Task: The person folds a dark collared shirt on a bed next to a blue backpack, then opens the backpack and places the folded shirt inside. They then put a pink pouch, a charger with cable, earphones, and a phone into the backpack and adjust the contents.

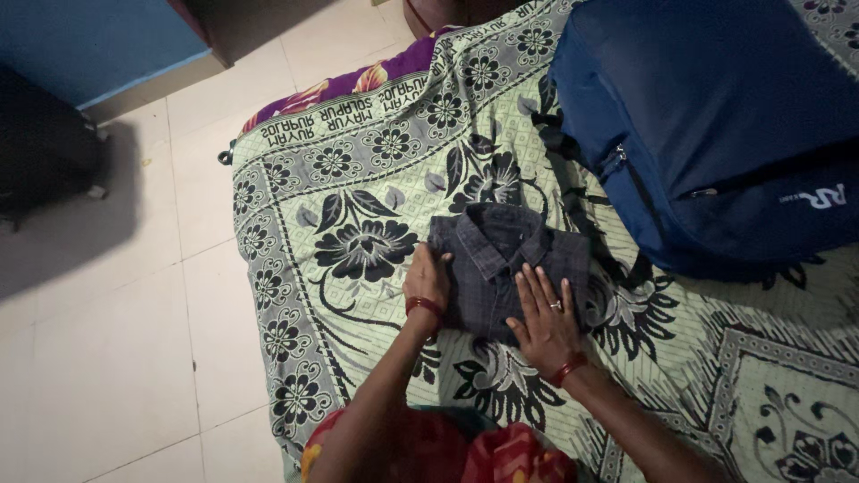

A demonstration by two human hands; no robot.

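Note:
A folded dark checked shirt (501, 255) lies collar-up on a green bedspread (358, 161) with black flower print. My left hand (428, 277) grips the shirt's left edge, fingers curled around it. My right hand (542, 311), wearing a ring and a red bangle, rests flat on the shirt's lower right part with fingers spread.
A large blue backpack (716, 125) lies on the bed to the upper right, its straps reaching toward the shirt. The bed's edge runs down the left, with pale floor tiles (116, 340) beyond. A dark object (45, 152) stands on the floor at far left.

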